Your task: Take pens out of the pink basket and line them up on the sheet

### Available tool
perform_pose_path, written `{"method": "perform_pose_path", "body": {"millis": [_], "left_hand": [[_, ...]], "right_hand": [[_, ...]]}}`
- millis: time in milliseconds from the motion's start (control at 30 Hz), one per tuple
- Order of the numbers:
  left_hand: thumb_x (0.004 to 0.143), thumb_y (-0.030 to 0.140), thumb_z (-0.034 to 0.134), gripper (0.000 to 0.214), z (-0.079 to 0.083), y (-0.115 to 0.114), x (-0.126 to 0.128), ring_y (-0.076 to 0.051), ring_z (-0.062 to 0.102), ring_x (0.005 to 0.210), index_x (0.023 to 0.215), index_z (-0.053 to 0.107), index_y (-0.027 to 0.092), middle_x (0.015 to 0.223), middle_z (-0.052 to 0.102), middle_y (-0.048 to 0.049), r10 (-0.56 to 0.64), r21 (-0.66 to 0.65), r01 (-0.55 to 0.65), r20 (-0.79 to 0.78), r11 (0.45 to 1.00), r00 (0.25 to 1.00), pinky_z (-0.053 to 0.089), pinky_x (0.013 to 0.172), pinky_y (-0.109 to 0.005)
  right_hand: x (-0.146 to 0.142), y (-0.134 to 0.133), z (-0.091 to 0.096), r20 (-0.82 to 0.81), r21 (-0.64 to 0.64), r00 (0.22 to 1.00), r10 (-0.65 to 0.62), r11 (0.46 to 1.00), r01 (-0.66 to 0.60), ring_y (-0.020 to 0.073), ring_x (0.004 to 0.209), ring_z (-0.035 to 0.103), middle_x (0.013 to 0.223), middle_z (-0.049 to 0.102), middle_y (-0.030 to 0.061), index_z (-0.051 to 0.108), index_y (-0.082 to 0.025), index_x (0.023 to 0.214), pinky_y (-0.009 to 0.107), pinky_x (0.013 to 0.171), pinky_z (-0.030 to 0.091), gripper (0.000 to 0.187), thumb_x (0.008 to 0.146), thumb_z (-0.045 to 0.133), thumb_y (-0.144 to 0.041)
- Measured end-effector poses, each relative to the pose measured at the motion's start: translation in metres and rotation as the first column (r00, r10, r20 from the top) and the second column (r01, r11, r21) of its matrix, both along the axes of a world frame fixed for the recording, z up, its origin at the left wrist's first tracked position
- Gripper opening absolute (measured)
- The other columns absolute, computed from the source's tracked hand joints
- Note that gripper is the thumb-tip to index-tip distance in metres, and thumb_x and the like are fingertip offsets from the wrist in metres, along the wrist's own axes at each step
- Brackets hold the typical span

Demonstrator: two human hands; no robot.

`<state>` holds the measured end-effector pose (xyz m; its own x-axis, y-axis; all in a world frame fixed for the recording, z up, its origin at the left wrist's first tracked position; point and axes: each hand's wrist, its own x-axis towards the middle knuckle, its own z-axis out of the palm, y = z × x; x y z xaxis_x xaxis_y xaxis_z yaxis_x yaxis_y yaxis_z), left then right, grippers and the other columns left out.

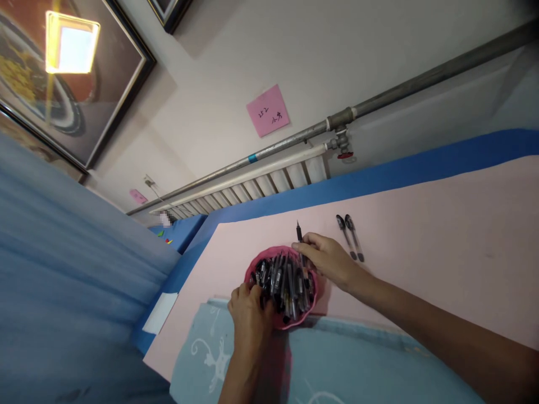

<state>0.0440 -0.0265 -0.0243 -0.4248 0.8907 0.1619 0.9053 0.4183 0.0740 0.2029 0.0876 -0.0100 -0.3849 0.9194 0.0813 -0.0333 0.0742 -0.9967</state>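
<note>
facing a pale wall [337,62] at twelve o'clock, looking past a metal pipe [295,139] and a white radiator [314,169] toward eleven, across a pink-topped desk [442,235]. finding a pink bowl [269,252] just below centre, toward six, sitting close to pale blue patterned cloth [345,359] and brimming with a jumble of dark pens [290,286]. gripping a single pen [299,231] in the right hand [318,255], between thumb and fingers, at the bowl's two o'clock rim, pointing its narrow tip toward twelve. curling the left hand [249,314] over the eight o'clock rim, but hiding the fingertips, so leaving unclear any grip on rim or contents. noticing two loose pens [351,226] lying side by side on the desk, farther out at two.

risking, perhaps, an ink mark on skin or desk, from holding a seemingly bare tip so near both. possibly snagging neighbouring pens with any tug in so tight a heap, and so spilling some over the rim. maybe tipping the bowl toward eight by leaning too hard with the left hand. conceivably rolling the loose pair away by brushing past with the right wrist.
</note>
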Motion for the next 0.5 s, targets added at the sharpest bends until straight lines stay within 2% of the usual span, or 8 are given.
{"method": "perform_pose_path", "body": {"millis": [67,233,500], "left_hand": [[0.072,0.030,0.055,0.014,0.000,0.001,0.007,-0.025,0.052,0.091,0.079,0.064,0.021,0.093,0.061,-0.0059,-0.012,-0.023,0.012,0.023,1.000,1.000,0.035,0.078,-0.036],[0.075,0.027,0.053,0.013,-0.005,0.005,0.018,-0.025,0.052,0.093,0.080,0.062,0.020,0.093,0.061,-0.0062,-0.015,-0.029,0.016,0.039,0.999,0.999,0.032,0.081,-0.039],[0.080,0.027,0.048,0.016,-0.007,0.005,0.010,-0.023,0.054,0.089,0.078,0.062,0.020,0.089,0.062,-0.0055,-0.044,0.006,0.044,0.080,0.999,0.996,0.033,0.076,-0.035]], "right_hand": [[0.000,0.000,0.000,-0.007,0.009,1.000,0.004,1.000,-0.004,0.0092,0.038,0.041,0.042,0.043,-0.0083,0.041,-0.021,0.058,0.022,0.041,0.030,0.026,0.075,0.052,-0.037],[0.000,-0.002,0.003,-0.030,-0.013,0.999,0.018,1.000,-0.019,0.0088,0.036,0.041,0.042,0.044,-0.0081,0.042,-0.021,0.059,0.022,0.039,0.029,0.025,0.074,0.053,-0.038],[0.000,-0.002,0.001,-0.050,-0.040,0.998,0.039,0.998,-0.041,0.0080,0.034,0.040,0.041,0.043,-0.0087,0.042,-0.021,0.060,0.020,0.035,0.026,0.024,0.075,0.053,-0.038]]}}
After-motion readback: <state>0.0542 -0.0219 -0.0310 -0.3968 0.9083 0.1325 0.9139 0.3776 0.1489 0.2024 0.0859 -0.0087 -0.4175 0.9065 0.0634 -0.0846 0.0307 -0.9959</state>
